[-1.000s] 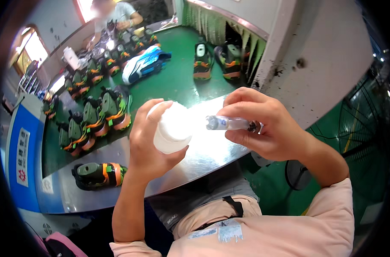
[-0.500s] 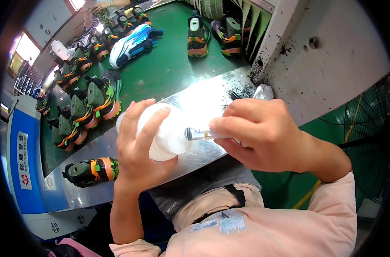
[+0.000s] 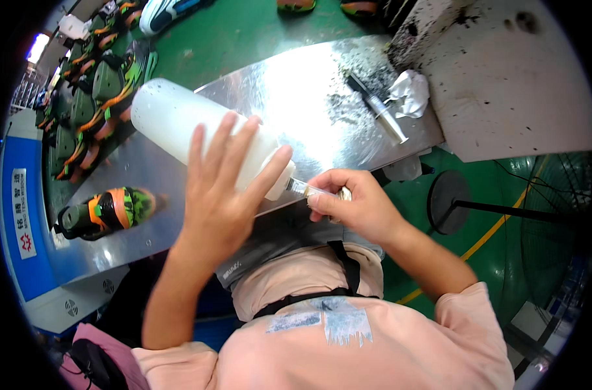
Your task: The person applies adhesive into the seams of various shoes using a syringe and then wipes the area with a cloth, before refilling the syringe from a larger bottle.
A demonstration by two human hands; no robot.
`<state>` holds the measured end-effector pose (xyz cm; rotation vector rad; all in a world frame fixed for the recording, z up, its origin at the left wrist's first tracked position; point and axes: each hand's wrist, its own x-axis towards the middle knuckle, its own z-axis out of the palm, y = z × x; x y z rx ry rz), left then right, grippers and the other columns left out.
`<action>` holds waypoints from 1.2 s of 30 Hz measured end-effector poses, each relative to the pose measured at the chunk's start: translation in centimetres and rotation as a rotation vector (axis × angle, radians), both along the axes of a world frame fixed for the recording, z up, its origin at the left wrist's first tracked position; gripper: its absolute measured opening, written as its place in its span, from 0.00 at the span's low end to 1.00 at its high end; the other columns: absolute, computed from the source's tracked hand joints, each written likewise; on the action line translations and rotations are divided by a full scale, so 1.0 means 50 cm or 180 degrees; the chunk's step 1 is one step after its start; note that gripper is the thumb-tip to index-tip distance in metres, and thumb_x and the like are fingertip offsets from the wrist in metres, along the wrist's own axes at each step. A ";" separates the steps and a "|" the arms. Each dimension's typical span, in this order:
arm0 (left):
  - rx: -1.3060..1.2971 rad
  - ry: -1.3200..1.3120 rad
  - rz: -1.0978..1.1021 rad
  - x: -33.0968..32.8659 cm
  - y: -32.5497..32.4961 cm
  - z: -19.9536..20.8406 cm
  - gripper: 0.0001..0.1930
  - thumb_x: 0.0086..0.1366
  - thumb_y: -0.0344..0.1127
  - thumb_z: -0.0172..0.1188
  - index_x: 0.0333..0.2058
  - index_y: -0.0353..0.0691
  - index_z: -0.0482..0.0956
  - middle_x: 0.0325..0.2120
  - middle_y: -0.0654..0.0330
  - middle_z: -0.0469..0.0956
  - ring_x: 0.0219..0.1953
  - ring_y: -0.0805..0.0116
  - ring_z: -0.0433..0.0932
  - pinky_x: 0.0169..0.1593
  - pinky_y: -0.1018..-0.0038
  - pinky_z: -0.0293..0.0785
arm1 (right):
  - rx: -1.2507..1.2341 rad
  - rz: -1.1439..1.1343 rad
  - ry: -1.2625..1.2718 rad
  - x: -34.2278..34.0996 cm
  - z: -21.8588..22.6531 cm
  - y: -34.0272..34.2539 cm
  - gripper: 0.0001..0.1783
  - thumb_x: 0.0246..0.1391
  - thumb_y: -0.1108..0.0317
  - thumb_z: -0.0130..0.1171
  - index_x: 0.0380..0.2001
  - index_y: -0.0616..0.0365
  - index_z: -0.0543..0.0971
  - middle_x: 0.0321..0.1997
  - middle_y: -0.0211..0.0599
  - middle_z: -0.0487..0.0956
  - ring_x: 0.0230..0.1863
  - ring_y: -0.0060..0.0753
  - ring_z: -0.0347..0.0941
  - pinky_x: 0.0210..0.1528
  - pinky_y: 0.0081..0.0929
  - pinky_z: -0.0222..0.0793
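Evidently mid-step: small clear syringe [image 3: 298, 186] meets the mouth end of the white bottle [image 3: 179, 120], so the two are already brought together. How much liquid either holds is not readable; drawing the syringe clear of the bottle looks undone. Bottle lies along the metal counter [image 3: 296, 84], long axis slanting from its base, far and to the left, down to its mouth, near and to the right, by the counter's front edge. Syringe runs roughly on the same line, front end toward the bottle, rear end away. Left hand [image 3: 219, 188] is over the bottle's side, fingers spread wide and touching it; how firmly they press, cannot tell. Right hand [image 3: 358, 205], just beyond the bottle's mouth, has its fingers closed in a pinch around the syringe. Right of the bottle: a second syringe [image 3: 380, 114] beside a crumpled white tissue [image 3: 411, 94]. Left of the bottle, nearer: one green-and-orange shoe [image 3: 110, 211].
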<state>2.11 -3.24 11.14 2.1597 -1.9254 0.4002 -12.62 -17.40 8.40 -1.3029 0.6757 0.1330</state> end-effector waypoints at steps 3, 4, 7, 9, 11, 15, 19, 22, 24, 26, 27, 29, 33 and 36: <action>-0.1296 0.1612 0.0655 -0.095 0.043 -0.008 0.18 0.52 0.28 0.56 0.44 0.37 0.74 0.41 0.51 0.71 0.45 0.54 0.70 0.53 0.60 0.63 | -0.0747 -0.0534 -0.0872 -0.009 -0.034 0.042 0.24 0.45 0.73 0.58 0.47 0.66 0.65 0.46 0.41 0.67 0.39 0.24 0.66 0.42 0.23 0.64; -0.1217 0.3022 0.1062 -0.126 0.051 -0.018 0.15 0.56 0.29 0.53 0.44 0.34 0.73 0.39 0.52 0.73 0.43 0.59 0.72 0.50 0.64 0.66 | -0.0986 -0.0507 -0.1133 -0.010 -0.035 0.052 0.23 0.45 0.74 0.57 0.46 0.65 0.65 0.45 0.41 0.67 0.39 0.25 0.66 0.43 0.23 0.64; -0.1710 0.6577 0.1606 -0.180 0.044 -0.060 0.13 0.66 0.32 0.47 0.45 0.30 0.72 0.39 0.55 0.75 0.43 0.67 0.74 0.50 0.71 0.69 | -0.1368 -0.0396 -0.1189 -0.013 -0.027 0.081 0.22 0.44 0.75 0.55 0.46 0.65 0.65 0.44 0.41 0.65 0.40 0.29 0.64 0.44 0.25 0.62; -0.2114 0.7605 0.1433 -0.183 0.038 -0.077 0.15 0.68 0.35 0.46 0.47 0.31 0.70 0.44 0.53 0.73 0.49 0.65 0.72 0.55 0.70 0.65 | -0.1444 -0.0202 -0.1376 -0.014 -0.018 0.096 0.23 0.44 0.74 0.56 0.45 0.64 0.65 0.43 0.42 0.64 0.40 0.31 0.63 0.45 0.27 0.62; -0.2102 0.8206 0.1487 -0.175 0.033 -0.081 0.16 0.67 0.37 0.47 0.48 0.32 0.69 0.47 0.49 0.72 0.52 0.63 0.69 0.58 0.68 0.63 | -0.1754 -0.0108 -0.1532 -0.020 -0.012 0.102 0.24 0.42 0.72 0.60 0.44 0.63 0.65 0.43 0.43 0.63 0.41 0.29 0.63 0.40 0.24 0.64; -0.2208 0.8212 0.1971 -0.171 0.028 -0.061 0.12 0.67 0.36 0.46 0.44 0.36 0.69 0.47 0.42 0.71 0.50 0.57 0.72 0.55 0.64 0.66 | -0.1407 -0.0610 -0.1230 -0.043 -0.011 0.093 0.22 0.42 0.64 0.66 0.37 0.61 0.67 0.31 0.38 0.67 0.27 0.25 0.64 0.26 0.20 0.64; -0.2468 0.7948 0.2068 -0.177 0.027 -0.051 0.10 0.68 0.36 0.45 0.43 0.38 0.68 0.43 0.41 0.74 0.47 0.56 0.73 0.54 0.62 0.68 | -0.1566 0.0258 -0.0551 -0.054 -0.011 0.084 0.18 0.45 0.58 0.65 0.24 0.60 0.70 0.13 0.34 0.70 0.12 0.27 0.63 0.17 0.23 0.61; -0.2554 0.7984 0.2186 -0.173 0.035 -0.047 0.11 0.67 0.37 0.46 0.43 0.38 0.68 0.42 0.44 0.75 0.47 0.57 0.74 0.53 0.61 0.68 | -0.1409 0.0441 -0.0575 -0.051 -0.002 0.091 0.18 0.47 0.59 0.64 0.17 0.60 0.70 0.12 0.36 0.69 0.11 0.31 0.62 0.16 0.25 0.60; -0.2608 0.8009 0.2022 -0.168 0.043 -0.045 0.11 0.67 0.37 0.47 0.42 0.38 0.70 0.38 0.51 0.76 0.48 0.57 0.74 0.53 0.60 0.69 | -0.1226 0.0546 -0.0393 -0.046 0.007 0.097 0.18 0.47 0.61 0.63 0.16 0.60 0.69 0.12 0.36 0.68 0.12 0.32 0.63 0.16 0.26 0.59; -0.2617 0.8048 0.2034 -0.162 0.049 -0.041 0.11 0.66 0.38 0.48 0.41 0.38 0.71 0.36 0.55 0.76 0.48 0.57 0.74 0.53 0.59 0.69 | -0.1280 0.0514 -0.0571 -0.041 0.016 0.103 0.17 0.46 0.63 0.63 0.14 0.60 0.69 0.12 0.36 0.68 0.12 0.32 0.63 0.16 0.27 0.58; -0.2607 0.8038 0.2019 -0.160 0.050 -0.039 0.11 0.66 0.38 0.48 0.41 0.37 0.71 0.35 0.55 0.76 0.47 0.58 0.74 0.53 0.59 0.69 | -0.1362 0.0492 -0.0559 -0.039 0.020 0.104 0.17 0.46 0.63 0.63 0.14 0.60 0.69 0.12 0.36 0.68 0.12 0.31 0.63 0.16 0.27 0.58; -0.2628 0.8171 0.2258 -0.157 0.051 -0.036 0.11 0.67 0.36 0.47 0.40 0.34 0.70 0.34 0.53 0.75 0.46 0.57 0.74 0.52 0.60 0.70 | -0.1391 0.0455 -0.0697 -0.038 0.027 0.107 0.16 0.46 0.65 0.63 0.14 0.59 0.69 0.12 0.36 0.67 0.12 0.31 0.62 0.16 0.26 0.57; -0.2706 0.8022 0.2028 -0.154 0.050 -0.037 0.10 0.66 0.36 0.48 0.40 0.35 0.71 0.34 0.54 0.76 0.46 0.58 0.74 0.53 0.60 0.70 | -0.1460 0.0449 -0.0664 -0.048 0.031 0.111 0.16 0.45 0.66 0.63 0.14 0.59 0.69 0.12 0.35 0.67 0.12 0.30 0.62 0.15 0.26 0.56; -0.2579 0.7977 0.2000 -0.155 0.051 -0.041 0.11 0.66 0.38 0.48 0.41 0.36 0.72 0.34 0.58 0.76 0.46 0.59 0.74 0.53 0.61 0.70 | -0.1372 0.0403 -0.0660 -0.062 0.029 0.113 0.16 0.46 0.67 0.63 0.14 0.60 0.68 0.12 0.35 0.67 0.12 0.30 0.62 0.15 0.25 0.56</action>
